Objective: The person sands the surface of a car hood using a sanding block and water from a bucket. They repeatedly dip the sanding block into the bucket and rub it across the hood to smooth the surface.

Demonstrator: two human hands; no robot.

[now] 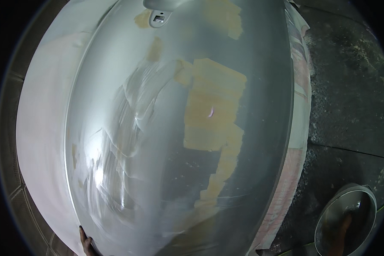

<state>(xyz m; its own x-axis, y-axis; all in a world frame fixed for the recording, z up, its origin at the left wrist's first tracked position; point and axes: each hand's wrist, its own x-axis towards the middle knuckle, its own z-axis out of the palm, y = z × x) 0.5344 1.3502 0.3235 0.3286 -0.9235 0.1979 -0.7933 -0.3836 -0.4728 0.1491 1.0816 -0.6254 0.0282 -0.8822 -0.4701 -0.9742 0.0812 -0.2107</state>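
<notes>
A large curved silver-grey car panel [158,179] fills the middle, with pale wet-looking smears on its left side. Tan patches [215,102] show through the grey finish, and a small pinkish-white sliver [211,112] lies on the largest. At the lower left, my left hand [88,244] rests by the panel's edge, a finger stretched along it; the rest is cut off by the frame. My right hand [344,226] reaches down into a round bucket [374,211] at the lower right. Its fingers are dim there, so whether they hold anything is hidden.
Pale masking sheet [42,123] covers the area left of the panel. Printed paper [281,187] borders its right edge. A handle recess [160,19] sits at the top. Dark, stained floor [350,106] extends on the right, with a seam across it.
</notes>
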